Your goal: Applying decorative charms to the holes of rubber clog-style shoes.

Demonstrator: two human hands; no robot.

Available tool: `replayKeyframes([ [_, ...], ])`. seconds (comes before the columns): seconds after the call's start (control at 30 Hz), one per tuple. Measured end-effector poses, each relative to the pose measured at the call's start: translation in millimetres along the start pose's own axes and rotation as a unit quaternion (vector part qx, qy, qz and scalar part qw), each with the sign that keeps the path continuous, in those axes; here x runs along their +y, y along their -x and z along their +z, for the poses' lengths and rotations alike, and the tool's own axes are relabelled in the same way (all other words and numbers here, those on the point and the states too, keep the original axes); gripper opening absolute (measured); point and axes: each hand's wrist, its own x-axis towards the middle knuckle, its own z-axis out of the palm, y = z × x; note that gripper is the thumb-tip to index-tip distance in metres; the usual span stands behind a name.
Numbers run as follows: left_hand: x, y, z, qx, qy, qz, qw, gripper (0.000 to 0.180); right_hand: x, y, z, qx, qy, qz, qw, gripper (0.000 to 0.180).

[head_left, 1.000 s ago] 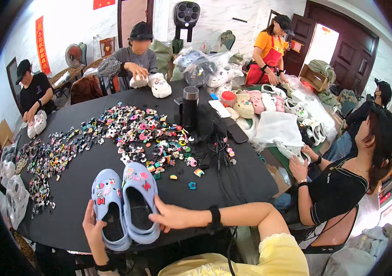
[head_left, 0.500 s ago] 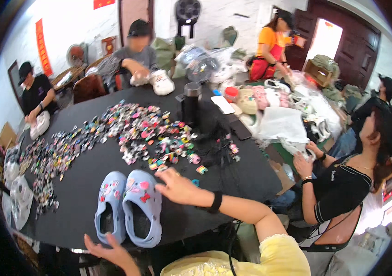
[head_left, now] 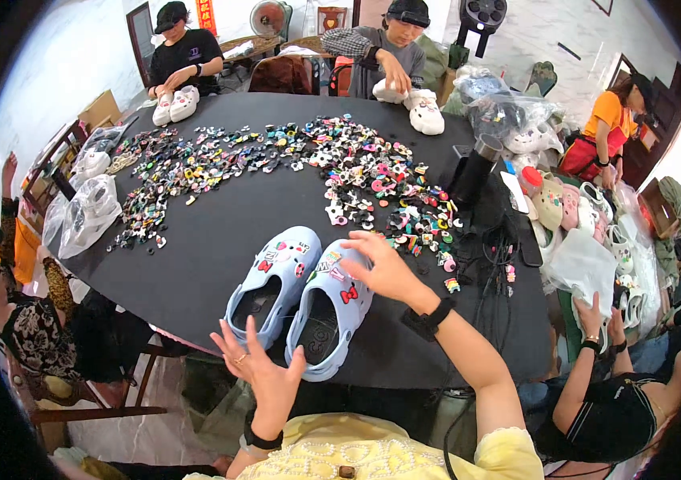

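A pair of light blue clogs lies side by side on the black table, toes pointing away from me. The left clog (head_left: 280, 260) and the right clog (head_left: 331, 282) both carry colourful charms on their uppers, including red bows. My left hand (head_left: 267, 374), with a ring on one finger, is open with spread fingers just in front of the heels. Beside the right clog's toe, my right hand (head_left: 384, 272) is open too, its fingers reaching over the upper. Whether its fingertips touch the clog I cannot tell.
Many small charms (head_left: 364, 176) spread in an arc beyond the clogs. To the right are a dark bottle (head_left: 478, 168), a phone (head_left: 514, 192), black cables (head_left: 496, 272) and piled clogs (head_left: 548, 204). Plastic bags (head_left: 92, 212) lie at the left edge. Several people work around the table.
The view has swung left, so the table appears further right. My left hand has come up nearer the clogs' heels. My right hand stays by the right clog's toe.
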Motion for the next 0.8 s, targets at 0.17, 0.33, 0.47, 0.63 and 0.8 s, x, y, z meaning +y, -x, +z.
replayKeyframes([
  [0.17, -10, 13, 9, 0.037, 0.108, -0.006, 0.993, 0.078, 26, 7, 43, 0.033, 0.037, 0.011, 0.999, 0.060],
  [0.33, 9, -10, -14, -0.003, -0.194, 0.075, 0.978, 0.058, 14, 3, 62, 0.066, -0.016, 0.016, 0.998, 0.049],
  [0.47, 11, -46, -1, -0.135, -0.165, 0.073, 0.974, 0.066, 8, 10, 47, 0.055, -0.021, 0.063, 0.996, 0.050],
  [0.63, -4, -63, 14, -0.158, -0.133, 0.140, 0.968, 0.050, 10, 14, 48, 0.080, 0.009, 0.037, 0.996, 0.045],
  [0.8, -11, -71, 16, -0.213, -0.106, 0.217, 0.947, 0.031, 5, 17, 55, 0.128, 0.172, -0.034, 0.976, 0.040],
])
